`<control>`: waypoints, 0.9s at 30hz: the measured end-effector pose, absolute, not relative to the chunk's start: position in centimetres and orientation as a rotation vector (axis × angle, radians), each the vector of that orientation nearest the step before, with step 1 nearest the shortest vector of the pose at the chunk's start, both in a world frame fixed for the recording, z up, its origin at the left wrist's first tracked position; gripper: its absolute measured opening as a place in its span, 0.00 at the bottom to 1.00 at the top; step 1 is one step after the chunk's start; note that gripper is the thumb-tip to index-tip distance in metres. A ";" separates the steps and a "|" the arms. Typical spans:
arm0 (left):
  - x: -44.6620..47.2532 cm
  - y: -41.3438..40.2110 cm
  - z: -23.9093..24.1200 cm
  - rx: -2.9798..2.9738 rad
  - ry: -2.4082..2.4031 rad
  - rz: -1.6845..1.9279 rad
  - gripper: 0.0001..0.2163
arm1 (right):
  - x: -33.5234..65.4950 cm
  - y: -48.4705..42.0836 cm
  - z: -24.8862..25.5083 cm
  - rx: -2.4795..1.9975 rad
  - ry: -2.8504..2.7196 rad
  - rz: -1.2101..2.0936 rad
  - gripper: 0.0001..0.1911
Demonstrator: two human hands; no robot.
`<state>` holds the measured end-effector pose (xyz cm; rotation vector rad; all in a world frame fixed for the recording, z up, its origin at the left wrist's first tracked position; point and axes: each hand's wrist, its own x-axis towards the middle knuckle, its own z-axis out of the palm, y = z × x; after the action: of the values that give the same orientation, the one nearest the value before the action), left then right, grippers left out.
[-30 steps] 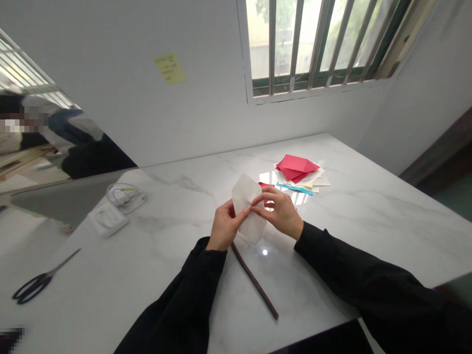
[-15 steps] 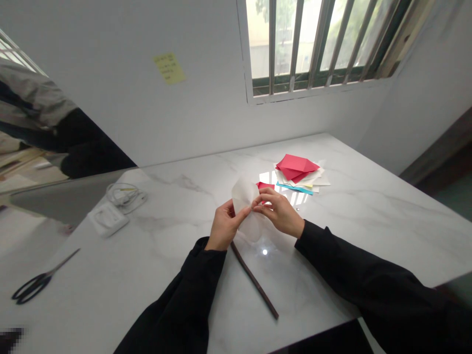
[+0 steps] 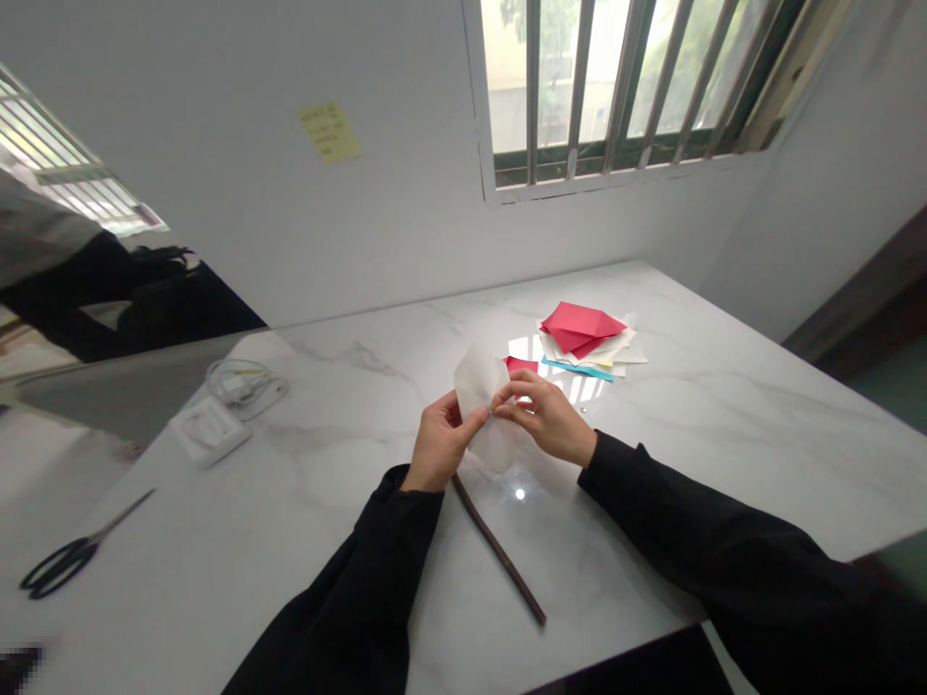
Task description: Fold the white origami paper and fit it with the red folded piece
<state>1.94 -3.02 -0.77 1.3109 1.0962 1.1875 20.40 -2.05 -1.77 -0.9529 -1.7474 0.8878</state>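
Thin white paper (image 3: 479,375), pinched in at its middle, is held above the table between both hands. My left hand (image 3: 443,439) grips it from the left, thumb pressed at the pinched spot. From the right, the fingertips of my right hand (image 3: 543,413) close on the same spot. A dark brown stick (image 3: 499,550) lies on the table, its upper end by my left hand. Just behind my right fingers is a small red paper piece (image 3: 522,365), partly covered.
A stack of red, white and blue paper (image 3: 583,330) lies toward the back right of the marble table (image 3: 348,415). On the left are black-handled scissors (image 3: 69,565), a white box (image 3: 210,431) and a coiled white cable (image 3: 242,383). Farther left shows a person's dark sleeve (image 3: 72,290).
My hands and the white paper stay almost where they were, with only a slight shift at the fingertips. At the far left, the other person's arm has changed position.
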 end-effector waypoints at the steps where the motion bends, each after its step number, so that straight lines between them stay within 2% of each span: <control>1: 1.9 -3.0 -0.8 1.313 1.095 1.187 0.20 | 20.4 -2.0 -1.8 -0.955 -1.739 0.892 0.05; 27: 1.9 -3.2 -0.9 1.434 1.035 1.180 0.20 | 20.3 -1.9 -1.4 -1.033 -1.679 1.021 0.11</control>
<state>1.85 -3.18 -0.92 1.4338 1.0348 1.1801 20.35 -1.92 -1.37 -1.0327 -1.6790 1.0208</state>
